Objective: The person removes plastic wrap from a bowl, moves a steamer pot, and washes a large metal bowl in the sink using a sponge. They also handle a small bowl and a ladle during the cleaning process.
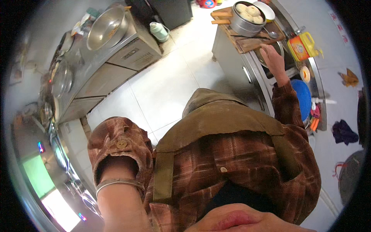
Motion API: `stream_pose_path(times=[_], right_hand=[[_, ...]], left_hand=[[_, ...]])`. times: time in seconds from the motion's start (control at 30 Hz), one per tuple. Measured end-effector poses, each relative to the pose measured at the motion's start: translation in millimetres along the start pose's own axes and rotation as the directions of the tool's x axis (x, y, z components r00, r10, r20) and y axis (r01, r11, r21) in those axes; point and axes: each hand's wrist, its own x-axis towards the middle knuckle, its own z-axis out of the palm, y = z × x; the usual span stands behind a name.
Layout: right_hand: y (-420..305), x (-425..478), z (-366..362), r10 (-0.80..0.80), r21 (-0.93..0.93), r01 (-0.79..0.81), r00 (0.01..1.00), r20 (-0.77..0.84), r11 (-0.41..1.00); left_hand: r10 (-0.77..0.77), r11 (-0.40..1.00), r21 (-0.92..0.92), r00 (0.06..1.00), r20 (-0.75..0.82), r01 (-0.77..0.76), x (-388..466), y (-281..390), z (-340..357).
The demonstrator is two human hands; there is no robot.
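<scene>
My right hand (273,60) reaches over the right counter with its fingers extended, and I see nothing held in it. Just beyond the fingertips is the near edge of a wooden cutting board (246,45). On that board stands a metal steamer (246,28) holding several pale buns (252,11). A metal spoon (272,34) and dark chopsticks (252,37) lie beside it. Below the hand is a round dark vessel (279,50), partly hidden. My left arm bends up towards the camera, a bangle (120,181) at its wrist; the left hand is out of view.
A yellow oil jug (301,46) and a blue basin (301,98) line the right counter. Across the tiled floor (165,84), a large steel bowl (101,32) sits on the left counter. A pale green thermos flask (158,31) stands on the floor.
</scene>
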Motion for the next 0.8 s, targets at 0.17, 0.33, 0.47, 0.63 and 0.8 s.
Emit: stream_pose_path(times=[0.17,0.33,0.47,0.63,0.8], right_hand=[[7,5,14,-0.047,-0.014,0.047,0.999,-0.011,0.999],[8,5,15,0.001,-0.021,0.001,0.996,0.089,1.0],[16,-1,15,0.013,-0.017,-0.012,0.996,0.087,1.0],[27,-10,16,-0.009,-0.014,0.01,0.997,0.08,1.0],[26,-16,12,0.061,-0.002,-0.061,0.99,0.13,0.998]], left_hand=[[-0.009,0.998,0.061,1.0,0.025,0.007,7,-7,11],[-0.004,0.996,0.088,1.0,0.014,0.003,10,-10,13],[-0.007,0.997,0.076,1.0,0.008,0.007,12,-18,14],[0.008,0.999,0.05,1.0,-0.018,-0.007,8,-27,9],[0.009,0.999,0.042,1.0,-0.016,-0.009,5,-41,7]])
